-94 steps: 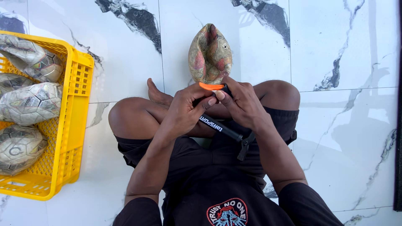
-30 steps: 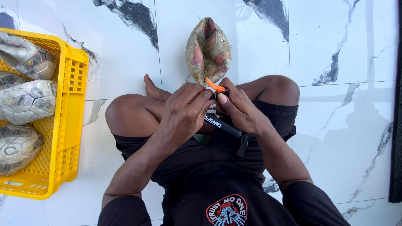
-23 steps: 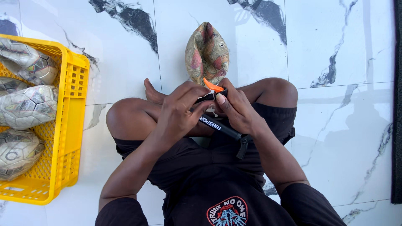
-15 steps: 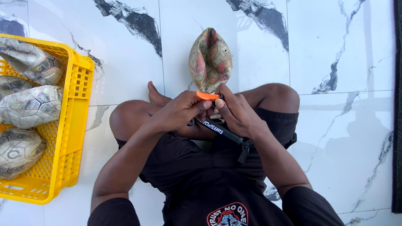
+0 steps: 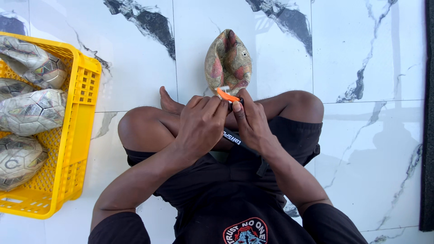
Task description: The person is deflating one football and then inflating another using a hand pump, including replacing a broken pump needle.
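Observation:
I sit cross-legged on a marble floor. A deflated, folded football (image 5: 227,61) with a worn reddish-tan pattern stands on edge just beyond my shins. My left hand (image 5: 201,123) pinches a small orange nozzle piece (image 5: 227,96) at the ball's lower edge. My right hand (image 5: 251,121) touches the same piece with its thumb and fingers and holds a slim black pump (image 5: 234,138) that runs down across my lap. The two hands are pressed close together, and the fingertips hide where the nozzle meets the ball.
A yellow plastic crate (image 5: 79,131) stands at my left with several deflated grey-patterned footballs (image 5: 34,110) in it. A dark strip (image 5: 427,113) runs down the right edge of the view. White black-veined tiles (image 5: 361,54) surround me.
A second ago the orange piece pointed up at a slant between my fingers. It now sits lower and flatter against the ball's bottom edge. My hands stay together and the crate has not moved.

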